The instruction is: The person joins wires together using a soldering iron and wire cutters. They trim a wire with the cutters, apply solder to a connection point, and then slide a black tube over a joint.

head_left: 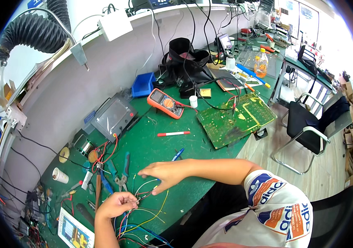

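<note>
My left hand is closed in a pinch on a bundle of thin coloured wires. Red, white, yellow and blue strands trail from it toward the table's near edge, and loose ends fan out to the right. Just above, my right hand has its fingers stretched apart, with the thumb close to the wire ends; whether it touches them I cannot tell. Pliers with green handles lie beyond my left hand. A blue pen rests partly behind my right wrist.
An orange multimeter, a red-and-white marker and a large green circuit board lie farther back. A grey box-shaped device stands by the wall. Leftward are a paper cup, scattered tools and a screen. A chair stands right.
</note>
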Motion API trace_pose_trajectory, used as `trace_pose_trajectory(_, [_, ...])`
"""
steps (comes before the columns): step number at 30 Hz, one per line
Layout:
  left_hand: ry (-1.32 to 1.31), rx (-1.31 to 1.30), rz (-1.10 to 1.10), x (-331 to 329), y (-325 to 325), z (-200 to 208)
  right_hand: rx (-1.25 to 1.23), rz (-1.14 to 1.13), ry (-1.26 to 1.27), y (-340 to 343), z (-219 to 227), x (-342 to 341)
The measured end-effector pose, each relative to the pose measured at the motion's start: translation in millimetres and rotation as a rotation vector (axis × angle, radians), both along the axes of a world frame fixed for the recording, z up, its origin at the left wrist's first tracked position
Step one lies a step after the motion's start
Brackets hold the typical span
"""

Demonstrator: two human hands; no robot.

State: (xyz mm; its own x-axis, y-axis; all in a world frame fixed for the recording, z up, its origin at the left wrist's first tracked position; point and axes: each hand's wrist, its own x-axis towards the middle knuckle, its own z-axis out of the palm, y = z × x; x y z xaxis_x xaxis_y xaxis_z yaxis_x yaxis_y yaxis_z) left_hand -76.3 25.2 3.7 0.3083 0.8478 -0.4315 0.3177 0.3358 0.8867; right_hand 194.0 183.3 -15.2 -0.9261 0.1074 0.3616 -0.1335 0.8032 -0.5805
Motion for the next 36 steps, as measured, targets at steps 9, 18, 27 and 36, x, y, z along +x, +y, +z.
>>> trace_pose_trajectory(9, [0.022, -0.015, 0.058, -4.3, -11.5, -2.9, -0.565, -0.007, -0.075, -11.6, 5.4, -0.1])
trace_pose_trajectory(18, [0.052, 0.057, 0.043, 8.0, -9.1, 11.9, -0.447, -0.135, -0.052, -29.3, -9.8, -8.2])
trace_pose_trajectory(27, [0.232, 0.133, 0.043, 15.7, -1.5, 12.9, -0.335, -0.143, -0.058, -27.6, -7.2, -7.7])
trace_pose_trajectory(36, [0.151, 0.227, 0.109, 23.3, -6.1, 3.1, -0.316, -0.159, 0.009, -32.6, -15.6, -11.0])
